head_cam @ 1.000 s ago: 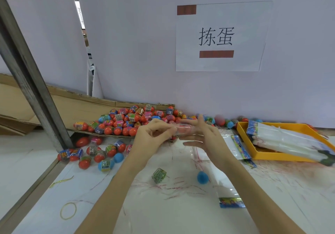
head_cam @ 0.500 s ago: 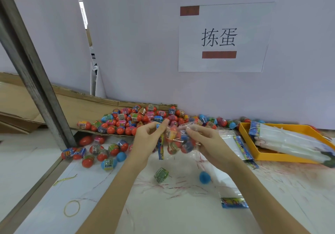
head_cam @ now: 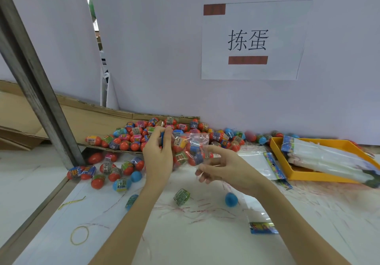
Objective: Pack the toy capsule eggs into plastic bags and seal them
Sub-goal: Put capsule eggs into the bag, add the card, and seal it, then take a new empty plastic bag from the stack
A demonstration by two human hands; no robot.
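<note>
A clear plastic bag (head_cam: 190,149) filled with several red and blue capsule eggs hangs above the table. My left hand (head_cam: 158,153) pinches its left upper end, fingers curled round it. My right hand (head_cam: 222,167) is just right of and below the bag, fingers loosely spread, index finger reaching toward the bag; contact with the plastic is unclear. A heap of capsule eggs (head_cam: 144,135) lies behind on cardboard, with more loose eggs (head_cam: 107,172) to the left.
A yellow tray (head_cam: 308,175) with rolled empty bags stands at the right. Flat empty bags (head_cam: 261,164) lie beside it. A blue egg half (head_cam: 231,199), a green capsule (head_cam: 181,196), a rubber band (head_cam: 79,235) and red strips lie on the white table. A metal post (head_cam: 37,92) slants at the left.
The filled bag has swung down and now hangs from my left hand. My right hand let go of its top and dropped lower to the right.
</note>
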